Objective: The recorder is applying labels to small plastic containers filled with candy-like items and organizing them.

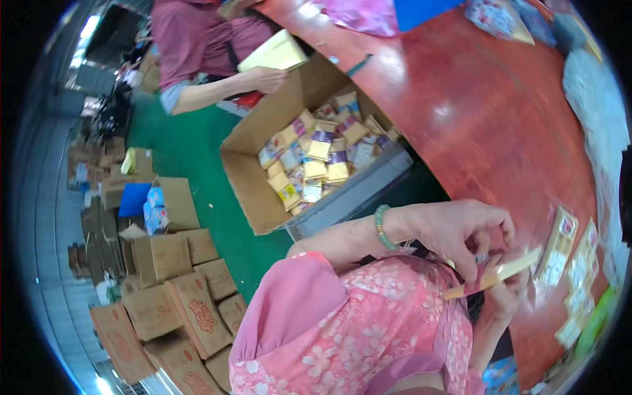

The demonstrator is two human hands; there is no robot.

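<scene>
Both your hands are at work over the near right part of the red table (pixel 487 145), one slim cream packet (pixel 513 266) between them, seen nearly edge-on and tilted up toward the right. Left hand (pixel 457 234), bracelet (pixel 382 227) at the wrist, bends over from above, digits curled, seemingly pinching the packet's left end. Right hand (pixel 503 296) grasps it from beneath; some fingers hidden behind it, so the exact grip is unclear. Step in hand, by judgement: handling or adjusting this single packet, not yet put down. Next move calls for steady support from the right and a light left pinch, so the thin piece doesn't bend or slip. Just right of it, a clear-wrapped packet (pixel 558 247) lies on the table. Farther left, an open carton (pixel 247 191) holds a jumbled heap of small packets (pixel 319 158); beyond it, a co-worker's hand (pixel 266 79) grips a pale yellow item (pixel 280 52).
</scene>
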